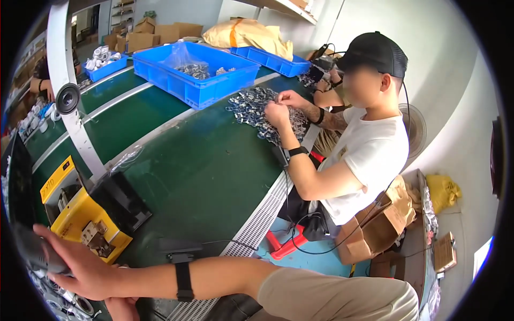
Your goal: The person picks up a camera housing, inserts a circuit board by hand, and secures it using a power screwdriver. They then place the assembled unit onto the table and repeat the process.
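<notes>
My right arm, with a black strap round the forearm, reaches across to the left edge. My right hand (pixel 85 267) has its fingers and thumb round a dark rounded object (pixel 38 250), whose kind I cannot make out. Below that wrist, only part of my left hand (pixel 122 308) shows; its fingers are hidden. Just beyond my right hand stands a yellow machine (pixel 115 235) with a metal mechanism (pixel 96 236) in its front opening. White and grey ring-like parts (pixel 72 302) lie under my hands at the lower left.
A black panel (pixel 122 200) leans beside the machine on the green table (pixel 203 160). Across it, a co-worker (pixel 369 144) handles small parts from a pile (pixel 254 109). Blue crates (pixel 198 88) stand farther back. A white post (pixel 80 128) with a round black speaker-like disc (pixel 68 98) rises at left.
</notes>
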`<state>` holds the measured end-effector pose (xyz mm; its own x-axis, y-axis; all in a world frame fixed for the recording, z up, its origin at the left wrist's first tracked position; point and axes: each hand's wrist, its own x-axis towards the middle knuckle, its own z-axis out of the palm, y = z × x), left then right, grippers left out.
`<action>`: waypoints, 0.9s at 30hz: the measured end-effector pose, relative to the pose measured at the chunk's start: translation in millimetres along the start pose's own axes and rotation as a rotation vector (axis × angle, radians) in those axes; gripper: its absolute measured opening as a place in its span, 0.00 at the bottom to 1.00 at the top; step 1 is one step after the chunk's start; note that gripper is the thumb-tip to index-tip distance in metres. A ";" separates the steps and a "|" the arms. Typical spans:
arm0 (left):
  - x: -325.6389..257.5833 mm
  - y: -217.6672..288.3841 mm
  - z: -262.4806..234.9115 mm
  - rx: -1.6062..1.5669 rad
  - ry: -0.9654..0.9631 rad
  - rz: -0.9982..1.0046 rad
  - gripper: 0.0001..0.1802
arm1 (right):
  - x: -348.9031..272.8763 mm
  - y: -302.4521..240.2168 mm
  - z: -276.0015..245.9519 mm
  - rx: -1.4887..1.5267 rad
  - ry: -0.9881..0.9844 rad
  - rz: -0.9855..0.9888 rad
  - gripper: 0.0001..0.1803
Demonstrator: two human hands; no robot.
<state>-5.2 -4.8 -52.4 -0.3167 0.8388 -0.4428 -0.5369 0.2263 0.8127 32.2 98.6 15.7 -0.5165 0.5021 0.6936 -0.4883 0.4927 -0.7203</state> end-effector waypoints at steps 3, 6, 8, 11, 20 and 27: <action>-17.2 7.8 26.7 0.137 0.087 0.137 0.20 | 7.7 -11.0 -7.1 -0.172 0.400 -0.169 0.42; -10.2 11.8 30.6 0.138 -0.087 0.143 0.20 | 11.2 -16.6 -34.9 -0.341 0.534 -0.054 0.33; -0.8 13.8 48.2 0.102 -0.178 0.087 0.20 | 19.1 -7.7 -66.0 0.098 0.446 -0.046 0.25; -8.0 20.1 45.5 0.088 -0.157 0.058 0.20 | 25.5 -33.2 -64.0 0.158 0.408 0.010 0.29; -7.5 8.7 37.0 0.181 -0.143 0.085 0.17 | 23.8 -22.0 -58.8 0.041 0.291 -0.008 0.30; -7.7 12.8 39.6 0.225 -0.129 0.108 0.17 | 27.8 -24.6 -60.3 0.040 0.307 -0.008 0.27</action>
<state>21.3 11.3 -23.6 -0.2524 0.9170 -0.3089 -0.3139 0.2244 0.9226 72.2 143.3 53.3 -0.2791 0.6927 0.6650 -0.5214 0.4722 -0.7107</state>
